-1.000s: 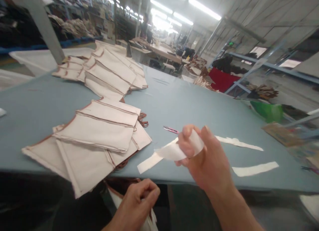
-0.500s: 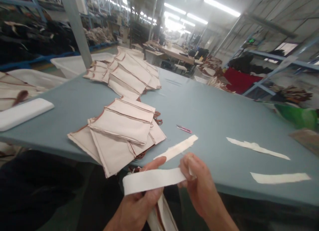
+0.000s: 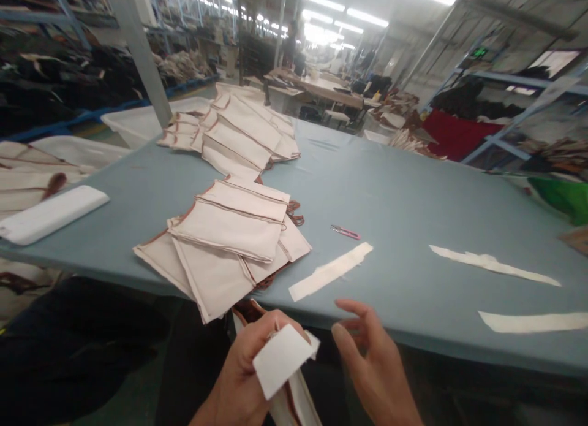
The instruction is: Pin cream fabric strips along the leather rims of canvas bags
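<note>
My left hand (image 3: 248, 371) is closed around a white strip (image 3: 281, 358), folded over so that a short flap faces me. Beneath that same hand hangs a cream fabric piece with brown edging (image 3: 296, 395); how the fingers hold it is hidden. To the right, my right hand (image 3: 367, 352) is empty, its thumb and fingers apart, just off the table's front edge. A cream strip (image 3: 331, 271) lies on the table beyond my hands. Cream sewn pieces with brown edging (image 3: 234, 227) are stacked to the left, partly over the edge.
Pink-handled thread snips (image 3: 346, 232) lie mid-table. Two more cream strips, one behind (image 3: 493, 263) and one in front (image 3: 533, 322), rest on the right. A larger pile of cream pieces (image 3: 243, 132) sits at the back, and a long white object (image 3: 55, 214) at far left.
My right hand has let go of the white strip's end and opened. The strip, stretched between both hands before, is now folded in my left hand. The view has shifted slightly.
</note>
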A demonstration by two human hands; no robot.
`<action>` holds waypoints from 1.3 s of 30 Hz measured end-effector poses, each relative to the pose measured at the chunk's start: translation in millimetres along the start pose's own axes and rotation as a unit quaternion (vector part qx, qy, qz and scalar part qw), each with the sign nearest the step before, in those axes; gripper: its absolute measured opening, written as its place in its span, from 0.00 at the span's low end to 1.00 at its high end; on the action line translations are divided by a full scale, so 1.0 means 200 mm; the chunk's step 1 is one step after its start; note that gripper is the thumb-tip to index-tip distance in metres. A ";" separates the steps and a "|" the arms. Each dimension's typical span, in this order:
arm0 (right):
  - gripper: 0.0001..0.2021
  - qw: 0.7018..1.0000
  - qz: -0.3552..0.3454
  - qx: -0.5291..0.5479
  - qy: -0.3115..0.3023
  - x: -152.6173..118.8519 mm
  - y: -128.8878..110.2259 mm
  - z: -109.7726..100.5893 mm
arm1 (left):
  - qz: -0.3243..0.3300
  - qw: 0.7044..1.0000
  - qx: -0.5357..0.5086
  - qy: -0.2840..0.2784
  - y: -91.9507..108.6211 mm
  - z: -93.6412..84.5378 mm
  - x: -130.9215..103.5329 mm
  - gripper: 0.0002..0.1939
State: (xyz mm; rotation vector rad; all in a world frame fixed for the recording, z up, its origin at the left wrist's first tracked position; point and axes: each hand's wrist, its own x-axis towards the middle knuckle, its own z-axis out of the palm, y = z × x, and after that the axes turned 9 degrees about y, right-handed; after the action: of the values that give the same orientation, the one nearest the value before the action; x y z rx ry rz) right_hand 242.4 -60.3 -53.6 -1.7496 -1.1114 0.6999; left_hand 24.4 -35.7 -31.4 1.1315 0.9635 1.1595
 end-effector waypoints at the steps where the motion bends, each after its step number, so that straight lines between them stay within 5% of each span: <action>1: 0.21 0.997 -0.066 -0.033 0.020 0.00 -0.01 -0.02 | -0.007 1.000 0.001 0.001 -0.01 0.00 0.00 0.26; 5: 0.24 0.934 -0.350 -0.065 -0.008 -0.04 -0.16 0.04 | -0.021 1.000 0.013 0.004 -0.04 -0.02 0.00 0.22; 7: 0.22 0.912 -0.407 -0.058 -0.004 -0.05 -0.24 0.12 | 0.000 1.000 0.025 0.010 -0.05 -0.02 0.00 0.20; 12: 0.19 0.900 -0.433 0.039 -0.040 -0.03 -0.31 0.28 | 0.006 0.998 0.053 0.035 -0.04 -0.04 0.00 0.15; 21: 0.14 0.909 -0.380 0.152 -0.082 0.05 -0.31 0.33 | 0.004 0.989 0.137 0.046 -0.02 -0.03 0.02 0.14; 24: 0.07 0.933 -0.300 0.190 -0.057 0.04 -0.30 0.33 | -0.045 0.985 0.130 0.105 -0.02 -0.02 0.01 0.19; 27: 0.11 0.969 -0.105 0.217 -0.047 0.00 -0.24 0.35 | -0.083 0.962 0.113 0.233 -0.05 -0.03 -0.01 0.28; 29: 0.18 0.968 0.027 0.233 -0.085 -0.04 -0.20 0.37 | -0.112 0.951 0.114 0.264 -0.10 -0.06 -0.03 0.32; 34: 0.28 0.931 0.187 0.250 -0.191 -0.12 -0.08 0.45 | -0.163 0.964 0.153 0.142 -0.20 -0.18 -0.11 0.36; 39: 0.30 0.900 0.263 0.257 -0.234 -0.21 0.03 0.50 | -0.159 0.963 0.218 0.010 -0.17 -0.27 -0.21 0.26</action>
State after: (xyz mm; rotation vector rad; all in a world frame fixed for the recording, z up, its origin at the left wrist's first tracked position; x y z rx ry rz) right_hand 145.1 -60.3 -99.9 -1.4413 -0.6384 1.6536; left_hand -27.7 -70.0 -74.3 1.2493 1.4054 0.7163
